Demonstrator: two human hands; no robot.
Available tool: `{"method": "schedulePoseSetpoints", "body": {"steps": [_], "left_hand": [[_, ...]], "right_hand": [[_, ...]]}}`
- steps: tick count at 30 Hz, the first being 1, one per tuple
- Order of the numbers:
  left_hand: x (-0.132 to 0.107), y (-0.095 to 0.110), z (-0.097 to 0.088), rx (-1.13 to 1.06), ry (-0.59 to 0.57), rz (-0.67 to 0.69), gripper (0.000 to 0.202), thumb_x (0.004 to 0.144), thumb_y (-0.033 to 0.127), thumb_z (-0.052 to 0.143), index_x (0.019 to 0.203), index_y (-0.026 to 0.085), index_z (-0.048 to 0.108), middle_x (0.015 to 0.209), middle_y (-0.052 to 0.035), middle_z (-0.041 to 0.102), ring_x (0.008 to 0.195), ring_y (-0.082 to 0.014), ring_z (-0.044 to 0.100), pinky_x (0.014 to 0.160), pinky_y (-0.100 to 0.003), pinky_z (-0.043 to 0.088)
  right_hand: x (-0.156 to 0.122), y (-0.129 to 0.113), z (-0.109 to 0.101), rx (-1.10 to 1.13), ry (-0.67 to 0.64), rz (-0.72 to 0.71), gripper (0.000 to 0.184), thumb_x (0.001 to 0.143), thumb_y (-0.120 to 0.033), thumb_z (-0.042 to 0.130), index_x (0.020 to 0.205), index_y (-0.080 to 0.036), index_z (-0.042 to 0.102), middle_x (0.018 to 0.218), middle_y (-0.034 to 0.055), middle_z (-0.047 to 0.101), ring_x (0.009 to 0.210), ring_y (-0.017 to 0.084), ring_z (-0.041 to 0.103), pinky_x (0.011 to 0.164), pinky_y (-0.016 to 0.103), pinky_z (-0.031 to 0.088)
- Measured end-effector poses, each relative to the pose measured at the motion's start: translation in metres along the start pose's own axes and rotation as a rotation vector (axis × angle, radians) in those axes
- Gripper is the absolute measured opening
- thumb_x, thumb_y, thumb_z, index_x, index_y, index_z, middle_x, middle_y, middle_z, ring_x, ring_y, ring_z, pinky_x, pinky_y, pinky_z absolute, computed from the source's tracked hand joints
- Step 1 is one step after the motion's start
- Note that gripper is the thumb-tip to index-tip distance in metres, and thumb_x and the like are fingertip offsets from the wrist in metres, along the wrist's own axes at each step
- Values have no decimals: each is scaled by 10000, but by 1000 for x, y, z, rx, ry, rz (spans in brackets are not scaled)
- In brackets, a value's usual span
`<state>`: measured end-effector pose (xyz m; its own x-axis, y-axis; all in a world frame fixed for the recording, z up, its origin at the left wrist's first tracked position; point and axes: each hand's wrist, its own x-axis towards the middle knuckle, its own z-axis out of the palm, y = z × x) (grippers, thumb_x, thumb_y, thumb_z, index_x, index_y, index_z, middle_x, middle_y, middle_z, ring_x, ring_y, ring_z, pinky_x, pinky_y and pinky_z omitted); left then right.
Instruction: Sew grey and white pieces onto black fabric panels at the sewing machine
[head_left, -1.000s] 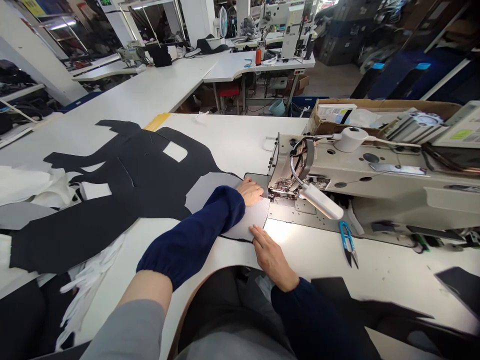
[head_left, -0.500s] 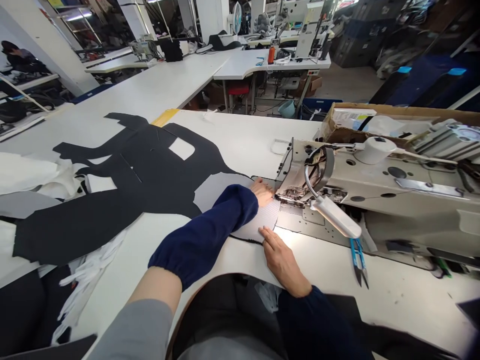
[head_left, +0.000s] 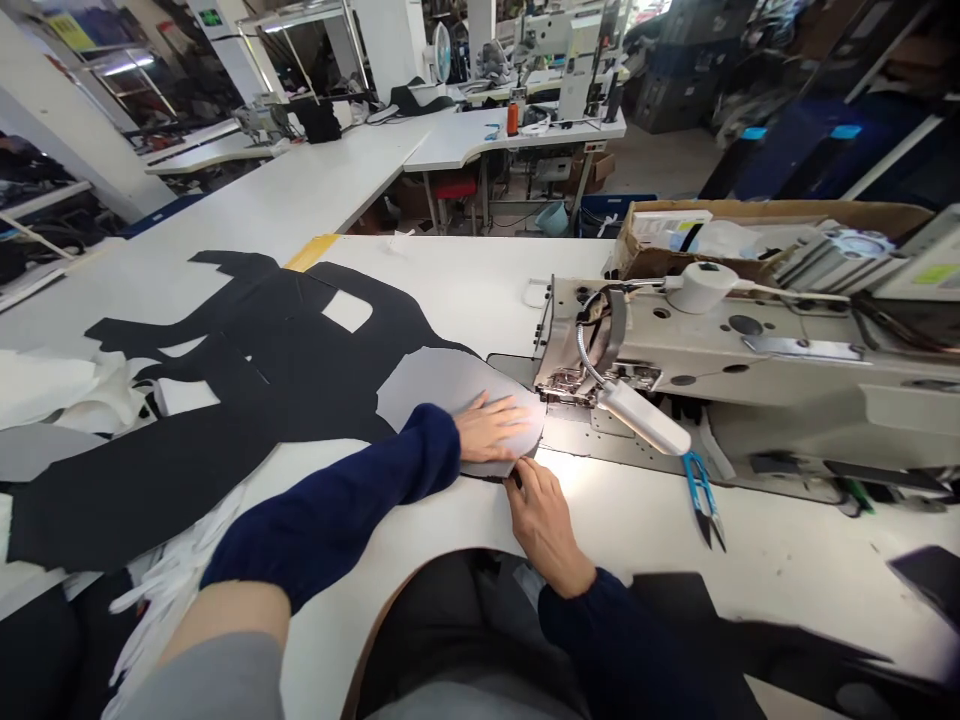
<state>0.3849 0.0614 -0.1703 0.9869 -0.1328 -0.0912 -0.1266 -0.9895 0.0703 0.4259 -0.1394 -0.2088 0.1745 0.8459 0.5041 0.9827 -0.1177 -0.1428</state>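
L hand [head_left: 491, 428] has slid back from the machine head toward me since the last frame. It's now spread flat, gripping nothing, on the grey panel [head_left: 420, 385]. R hand [head_left: 544, 510] is at the panel's near edge; can't tell if it's pinching. Panel's on the tabletop [head_left: 465, 270], R end by the sewing machine [head_left: 787, 350], L end overlapping the blk sheet [head_left: 322, 380]. Prog: panel's laid out approx flat; can't see stitching, so amt left unclear.

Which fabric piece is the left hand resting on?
The light grey piece with its right end at the sewing machine; the large black piece is darker, and the other grey piece lies at the picture's left edge.
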Motion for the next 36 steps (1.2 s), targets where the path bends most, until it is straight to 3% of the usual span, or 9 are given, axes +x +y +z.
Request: {"method": "schedulePoseSetpoints", "body": {"steps": [3,7,14,19,27,31,36], "left_hand": [[-31,10,1,-3,-117,105,698,855,600,463,1436,246,307,1511,-99,264,1400,-345,140,1038,-625,222],[-41,25,-2,31,-159,90,587,892,404,451,1436,236,309,1513,-82,264,1387,-371,163,992,-680,264],[-29,34,-6,-2,-145,23,507,912,263,345,1419,268,341,1501,-34,300,1373,-360,209,964,-682,320],[-19,31,0,6,-75,-35,578,839,122,378,1404,245,368,1481,-49,339,1377,-343,209,979,-672,318],[-2,31,6,58,-34,-112,553,867,89,306,1404,201,376,1497,-68,304,1375,-346,209,997,-671,293],[7,27,8,97,-24,-139,594,839,42,297,1406,206,372,1505,-54,289,1373,-338,225,996,-654,316],[21,28,12,141,-6,-201,601,830,39,340,1408,201,371,1522,-65,245,1384,-332,211,1027,-619,307]], "right_hand": [[0,3,1,9,-53,-90,289,913,-65,336,866,-140,611,902,97,562,900,209,490,805,321,445],[-4,7,0,-34,-86,-134,313,886,-27,327,790,-149,598,797,82,539,795,208,488,735,324,458],[-3,8,-1,-192,-95,-178,362,807,46,325,747,-155,620,727,97,518,718,233,450,632,356,430],[5,19,3,-164,-105,-161,373,833,27,311,722,-178,603,722,93,525,718,232,460,649,353,439],[2,22,4,-153,-83,-126,334,862,-22,332,1017,-70,624,1006,174,590,964,270,518,857,401,470],[7,33,10,-132,-41,-113,380,852,-7,299,1036,-52,629,1033,192,605,992,272,534,934,425,449],[15,48,19,-141,-78,-125,363,842,-14,332,1063,-20,621,1068,221,610,1018,279,550,951,444,437]]}}
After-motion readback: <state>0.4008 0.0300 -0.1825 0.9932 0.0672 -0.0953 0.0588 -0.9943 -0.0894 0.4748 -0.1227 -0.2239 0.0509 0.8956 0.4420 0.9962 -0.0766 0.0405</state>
